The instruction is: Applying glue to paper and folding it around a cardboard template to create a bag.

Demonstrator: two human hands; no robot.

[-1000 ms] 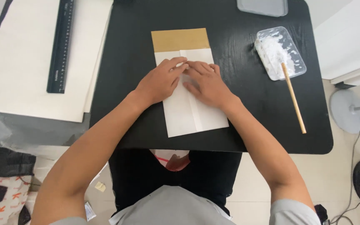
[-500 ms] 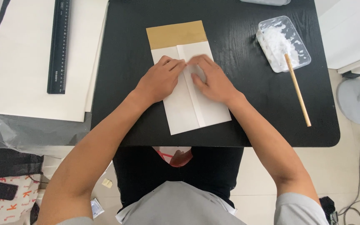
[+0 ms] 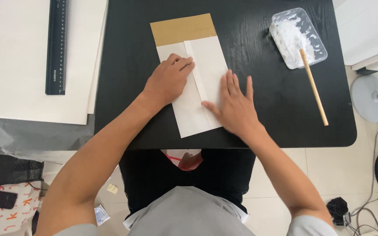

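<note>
Single view, head-worn camera. Position: above the seated person, looking almost straight down. Facing: away from the body, so the far edge of the black worktop [image 3: 259, 70] lies at the top of the frame and the lap at the bottom. Range: close, about arm's reach; both forearms cross the frame. Coverage: nearly the whole worktop, plus floor at either side. No second view to share ground with.

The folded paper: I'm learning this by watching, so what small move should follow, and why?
Probably slide the right hand along the seam toward the brown end. The left hand pins the folded white paper flat, and the overlapping flap's edge runs its whole length.
</note>
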